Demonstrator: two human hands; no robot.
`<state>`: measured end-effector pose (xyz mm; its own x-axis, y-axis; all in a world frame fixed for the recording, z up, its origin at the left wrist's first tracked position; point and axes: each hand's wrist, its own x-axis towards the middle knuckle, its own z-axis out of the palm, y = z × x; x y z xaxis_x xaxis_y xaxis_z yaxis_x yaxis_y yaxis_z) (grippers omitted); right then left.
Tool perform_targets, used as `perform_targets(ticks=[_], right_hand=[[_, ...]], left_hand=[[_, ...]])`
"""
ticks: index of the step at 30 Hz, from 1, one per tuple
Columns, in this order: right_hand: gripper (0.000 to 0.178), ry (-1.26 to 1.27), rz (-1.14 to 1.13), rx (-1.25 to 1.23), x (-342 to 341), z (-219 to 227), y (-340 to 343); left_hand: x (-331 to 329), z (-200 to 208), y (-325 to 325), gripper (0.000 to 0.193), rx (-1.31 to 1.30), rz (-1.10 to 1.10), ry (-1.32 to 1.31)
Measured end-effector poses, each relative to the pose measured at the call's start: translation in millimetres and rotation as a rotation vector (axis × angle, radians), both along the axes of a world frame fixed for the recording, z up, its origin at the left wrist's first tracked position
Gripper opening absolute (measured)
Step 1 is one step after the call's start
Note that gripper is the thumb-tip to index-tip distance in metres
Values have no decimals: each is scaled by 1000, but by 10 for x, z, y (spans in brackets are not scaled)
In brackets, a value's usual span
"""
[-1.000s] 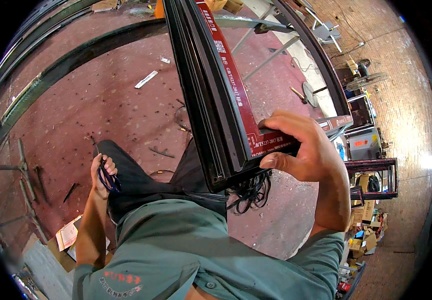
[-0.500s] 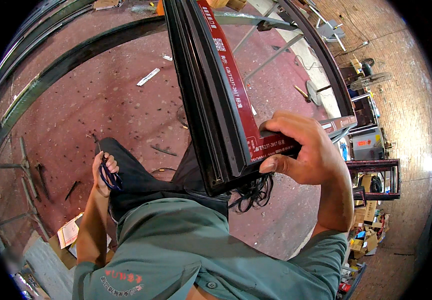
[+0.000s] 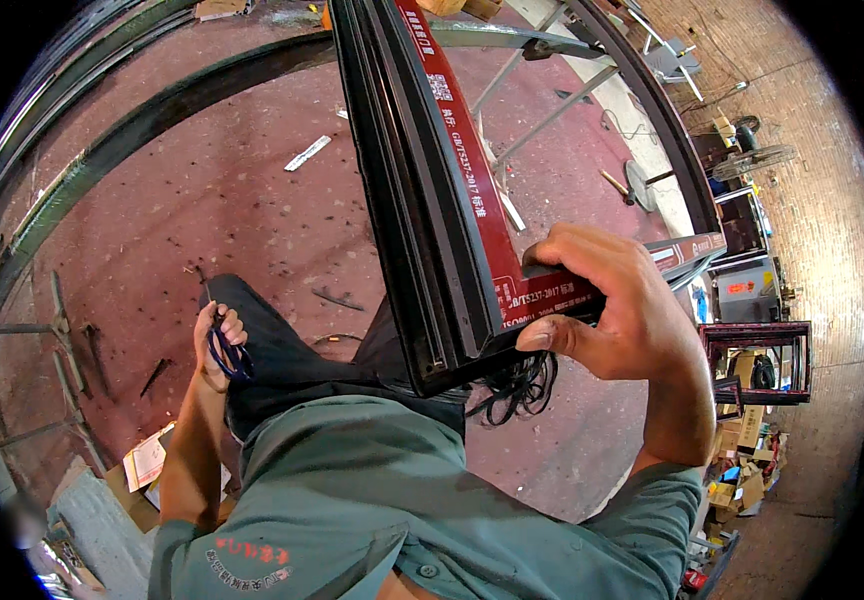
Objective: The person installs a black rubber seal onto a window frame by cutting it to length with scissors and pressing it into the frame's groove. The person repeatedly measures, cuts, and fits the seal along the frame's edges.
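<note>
My right hand is closed on the corner of a black window frame, thumb on the near side and fingers over the top. Red printed protective film covers the frame's face beside the black grooves. Down at my left, over my dark trousers, my left hand is wrapped round a pair of scissors with dark blue loop handles. Their blades point away from me, apart from the frame. A bunch of thin black strip hangs in loops below the frame's corner; where its ends go is hidden.
A long metal rail bends across the far side over a red floor. Metal stand legs are at the left. At the right are smaller dark frames, a pile of cardboard scraps and a wheel.
The whole view has shifted slightly, so the surroundings sit a little further right. Both hands keep their holds on the frame and the scissors.
</note>
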<state>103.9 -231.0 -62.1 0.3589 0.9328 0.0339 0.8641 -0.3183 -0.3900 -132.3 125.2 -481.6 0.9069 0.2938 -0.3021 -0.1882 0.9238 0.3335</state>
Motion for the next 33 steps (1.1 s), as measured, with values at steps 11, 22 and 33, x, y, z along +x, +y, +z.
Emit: perform_targets(ticks=[11, 22, 33], right_hand=[[58, 100, -55, -29, 69, 110, -129], [56, 24, -38, 43, 83, 63, -182], [62, -10, -6, 61, 234, 27, -327]], left_hand=[[-8, -34, 39, 26, 19, -34, -1], [26, -73, 75, 28, 1, -82, -11], [0, -108, 81, 28, 1, -93, -46]])
